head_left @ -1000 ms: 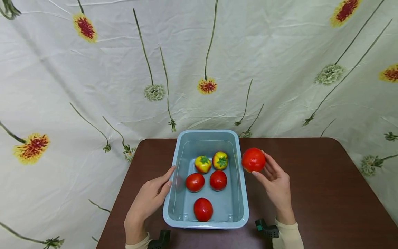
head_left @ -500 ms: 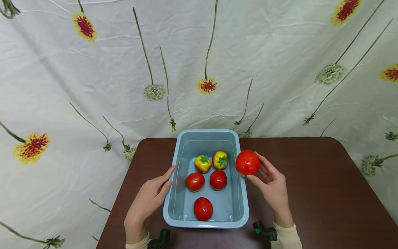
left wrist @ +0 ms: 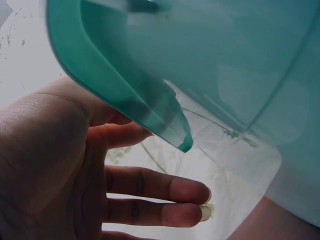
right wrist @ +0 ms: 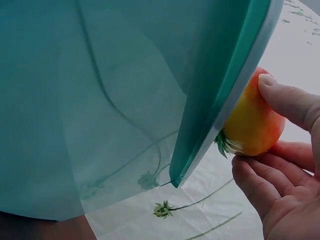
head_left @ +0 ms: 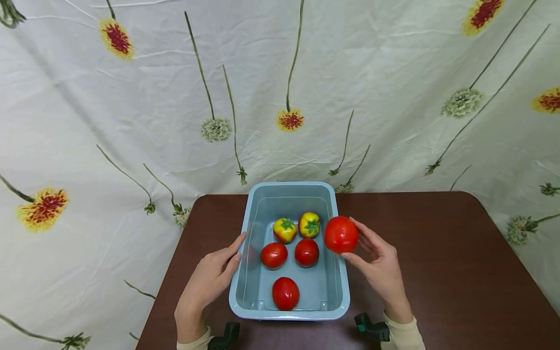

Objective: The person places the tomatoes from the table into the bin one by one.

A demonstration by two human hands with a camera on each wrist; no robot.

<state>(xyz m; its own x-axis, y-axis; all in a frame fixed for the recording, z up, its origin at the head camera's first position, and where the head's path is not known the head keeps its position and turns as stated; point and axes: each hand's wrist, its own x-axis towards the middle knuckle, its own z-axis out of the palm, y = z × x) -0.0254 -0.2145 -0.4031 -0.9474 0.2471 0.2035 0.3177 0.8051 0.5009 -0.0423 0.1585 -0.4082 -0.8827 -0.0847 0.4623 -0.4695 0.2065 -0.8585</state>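
Observation:
A red tomato (head_left: 341,235) is held in my right hand (head_left: 379,260) over the right rim of a light blue plastic bin (head_left: 310,315). Thumb and fingers pinch it from the right side; the right wrist view shows its yellow underside and green stem leaves, with the tomato (right wrist: 255,117) tilted toward the bin wall. At the left rim, my left hand (head_left: 209,277) touches the bin with a straight index finger and the thumb. Left wrist view: other fingers (left wrist: 155,212) stretch out below the rim. Inside the bin lie several tomatoes, including a red one (head_left: 286,293) near the front.
Two tomatoes with yellow, green-leaved tops, one yellow-red (head_left: 285,230) and one yellow (head_left: 309,225), sit at the back of the bin, with two red ones (head_left: 274,255) before them. A dark brown table (head_left: 455,272) carries the bin. Flower-printed white cloth (head_left: 393,87) hangs behind.
My right hand has moved left and slightly down, carrying the tomato from beside the bin to over its right rim. The left hand stays at the left rim.

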